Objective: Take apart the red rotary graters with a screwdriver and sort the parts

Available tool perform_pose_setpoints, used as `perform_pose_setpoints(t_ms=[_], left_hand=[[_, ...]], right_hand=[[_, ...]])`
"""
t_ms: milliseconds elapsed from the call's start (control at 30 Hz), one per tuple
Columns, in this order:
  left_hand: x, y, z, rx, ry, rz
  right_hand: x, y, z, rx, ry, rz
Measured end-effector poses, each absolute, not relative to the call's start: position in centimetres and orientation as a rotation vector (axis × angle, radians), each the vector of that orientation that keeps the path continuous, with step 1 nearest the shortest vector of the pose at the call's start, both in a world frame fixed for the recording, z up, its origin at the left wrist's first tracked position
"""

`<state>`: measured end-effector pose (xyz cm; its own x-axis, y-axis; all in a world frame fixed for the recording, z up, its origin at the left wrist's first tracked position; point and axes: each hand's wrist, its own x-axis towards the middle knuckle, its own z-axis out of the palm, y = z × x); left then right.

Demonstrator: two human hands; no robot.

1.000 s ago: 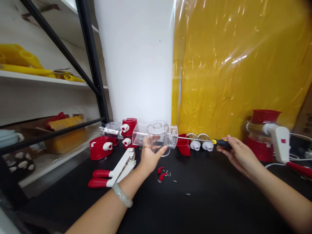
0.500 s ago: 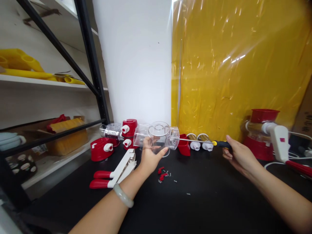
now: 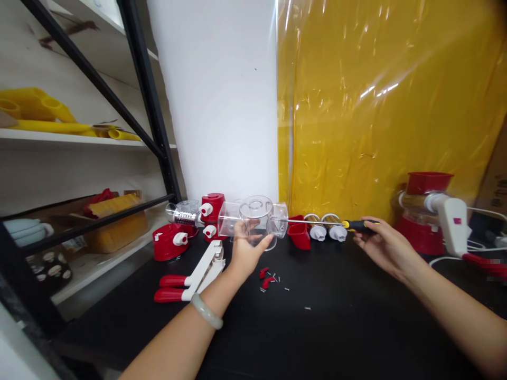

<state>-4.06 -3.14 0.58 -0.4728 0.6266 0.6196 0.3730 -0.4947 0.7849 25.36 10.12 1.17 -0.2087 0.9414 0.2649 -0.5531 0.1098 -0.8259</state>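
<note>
My left hand (image 3: pixel 249 247) is closed around a clear plastic grater housing (image 3: pixel 229 219), held above the black table with its tube lying sideways. In my right hand (image 3: pixel 382 245) is a screwdriver (image 3: pixel 358 225) with a dark and yellow handle. Its long shaft points left and reaches the right end of the housing; whether the tip touches a screw there cannot be made out. Below my left hand, small red parts (image 3: pixel 268 283) lie among several loose screws (image 3: pixel 287 288).
White crank handles with red grips (image 3: pixel 172 295) lie at left, near red bases (image 3: pixel 168 243). Behind stand a red hopper piece (image 3: pixel 300 236) and grater drums (image 3: pixel 317 232). An assembled red grater (image 3: pixel 425 232) stands at right, with cables. A black-framed shelf (image 3: pixel 158 142) borders the left.
The view has shifted slightly. My right hand's fingers have loosened and shifted on the screwdriver handle, whose shaft still points into the housing. My left hand keeps its hold.
</note>
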Motion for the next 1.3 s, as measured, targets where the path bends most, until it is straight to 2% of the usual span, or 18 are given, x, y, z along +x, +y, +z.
perform_pose_setpoints(t_ms=[233, 433, 867, 1300], left_hand=[[-4.3, -3.1, 1.2, 1.425, 1.426, 2.163], [-5.1, -3.0, 1.1, 1.501, 1.372, 2.159], [-6.0, -3.1, 2.2, 1.481, 1.333, 2.257], [-5.9, -3.2, 1.6, 1.615, 1.467, 2.159]], right_hand=[[25.6, 10.0, 0.4, -0.583, -1.334, 1.435], [25.4, 10.0, 0.5, -0.587, -1.291, 1.332], [25.5, 10.2, 0.0, -0.621, -1.483, 1.412], [25.9, 10.8, -0.8, -0.810, -2.043, 0.762]])
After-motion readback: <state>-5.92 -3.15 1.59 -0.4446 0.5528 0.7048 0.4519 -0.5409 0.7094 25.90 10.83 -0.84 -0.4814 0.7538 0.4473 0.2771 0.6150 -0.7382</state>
